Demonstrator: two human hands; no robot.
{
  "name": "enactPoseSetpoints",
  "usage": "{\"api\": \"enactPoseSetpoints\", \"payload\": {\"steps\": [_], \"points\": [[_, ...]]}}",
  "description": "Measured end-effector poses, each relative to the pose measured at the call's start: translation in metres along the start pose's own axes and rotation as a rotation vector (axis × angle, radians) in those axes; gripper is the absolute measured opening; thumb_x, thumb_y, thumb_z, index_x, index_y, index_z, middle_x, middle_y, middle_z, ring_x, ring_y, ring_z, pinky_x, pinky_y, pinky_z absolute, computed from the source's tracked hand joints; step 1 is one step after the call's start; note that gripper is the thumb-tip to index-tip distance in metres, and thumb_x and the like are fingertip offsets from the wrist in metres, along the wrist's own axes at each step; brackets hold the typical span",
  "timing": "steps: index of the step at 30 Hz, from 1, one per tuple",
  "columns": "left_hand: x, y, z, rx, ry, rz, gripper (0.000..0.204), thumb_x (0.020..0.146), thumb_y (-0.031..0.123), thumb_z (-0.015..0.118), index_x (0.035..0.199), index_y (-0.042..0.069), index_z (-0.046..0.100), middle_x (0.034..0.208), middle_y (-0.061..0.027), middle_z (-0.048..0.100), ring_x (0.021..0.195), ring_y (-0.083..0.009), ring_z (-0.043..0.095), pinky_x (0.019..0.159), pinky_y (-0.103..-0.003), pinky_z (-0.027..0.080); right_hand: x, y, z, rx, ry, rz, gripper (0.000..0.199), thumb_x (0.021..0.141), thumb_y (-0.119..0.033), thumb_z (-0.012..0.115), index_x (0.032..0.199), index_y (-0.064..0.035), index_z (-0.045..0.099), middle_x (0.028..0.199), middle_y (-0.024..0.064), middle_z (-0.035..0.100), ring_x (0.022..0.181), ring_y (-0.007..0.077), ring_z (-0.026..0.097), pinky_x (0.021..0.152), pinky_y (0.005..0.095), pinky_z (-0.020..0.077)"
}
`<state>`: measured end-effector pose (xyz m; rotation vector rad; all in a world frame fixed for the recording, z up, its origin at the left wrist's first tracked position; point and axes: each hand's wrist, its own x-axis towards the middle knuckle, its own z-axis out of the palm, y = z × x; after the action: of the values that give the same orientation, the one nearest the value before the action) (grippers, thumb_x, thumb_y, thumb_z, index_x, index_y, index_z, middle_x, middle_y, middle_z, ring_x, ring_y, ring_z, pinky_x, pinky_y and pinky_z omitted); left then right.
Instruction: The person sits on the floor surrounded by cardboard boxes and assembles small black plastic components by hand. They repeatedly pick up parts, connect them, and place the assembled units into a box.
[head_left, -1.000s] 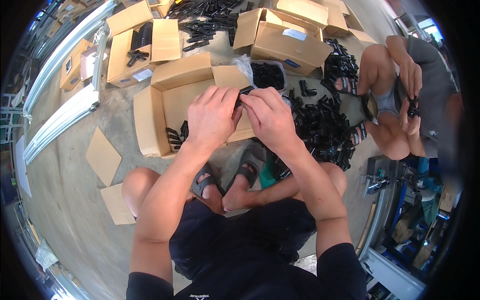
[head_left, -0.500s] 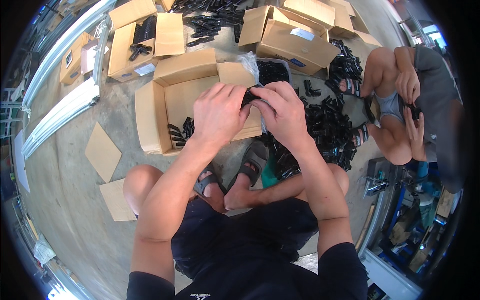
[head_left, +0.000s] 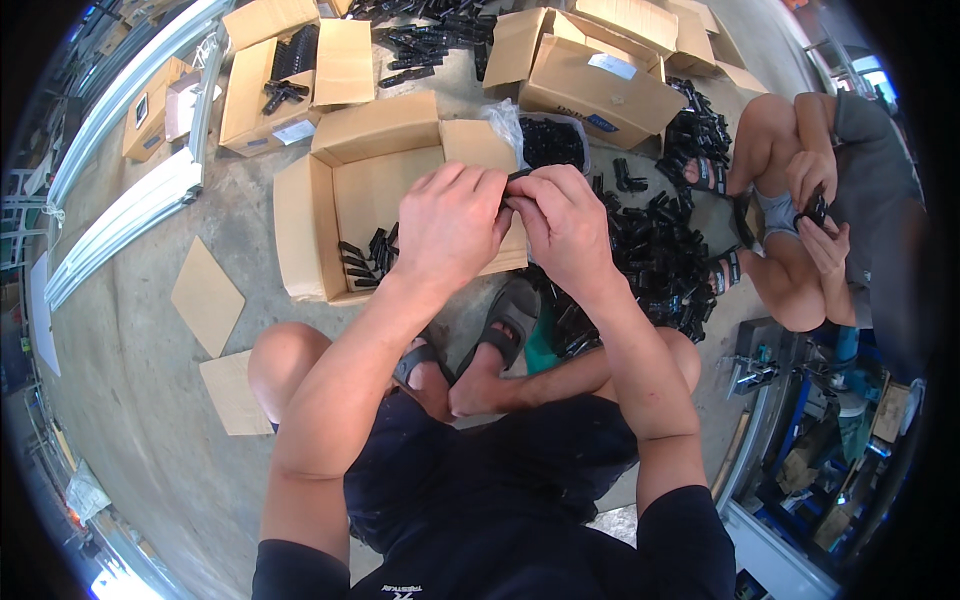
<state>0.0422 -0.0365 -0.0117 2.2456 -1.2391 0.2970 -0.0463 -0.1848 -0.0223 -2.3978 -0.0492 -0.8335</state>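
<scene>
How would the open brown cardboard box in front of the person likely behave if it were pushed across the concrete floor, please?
The open brown cardboard box would probably slide easily, as only a few small black plastic parts lie in it, so it looks light. Its spread flaps would likely flex rather than stay rigid. The loose parts might shift about inside.

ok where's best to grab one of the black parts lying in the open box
Judging roughly: take a black part across its long body, coming from above through the open cardboard box's top. They lie flat and loose on the floor of the box; finer shape is too small to tell.
</scene>
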Motion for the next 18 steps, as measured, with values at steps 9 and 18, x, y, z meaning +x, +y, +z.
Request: {"api": "enactPoseSetpoints", "payload": {"steps": [9,18], "points": [[-0.001,-0.003,0.000,-0.053,-0.017,-0.069,0.025,0.074,0.020,0.081,0.092,0.010,0.066,0.087,-0.0053,0.070,0.089,-0.0260,0.067,0.076,-0.039,0.056,-0.001,-0.003,-0.004,-0.018,-0.029,0.044,0.033,0.080,-0.002,0.078,0.112,-0.0048,0.073,0.100,0.0113,0.066,0.091,0.0291,0.065,0.076,0.0366,0.0552],[0.012,-0.003,-0.022,-0.777,-0.324,-0.539,0.038,0.086,0.012,0.081,0.120,0.001,0.070,0.105,-0.0066,0.076,0.088,-0.0116,0.069,0.076,-0.027,0.055,-0.010,0.029,-0.015,1.207,-0.154,0.714,0.046,0.092,-0.009,0.078,0.134,0.0019,0.061,0.122,0.0074,0.066,0.103,0.0121,0.064,0.082,0.0290,0.0564]]}}
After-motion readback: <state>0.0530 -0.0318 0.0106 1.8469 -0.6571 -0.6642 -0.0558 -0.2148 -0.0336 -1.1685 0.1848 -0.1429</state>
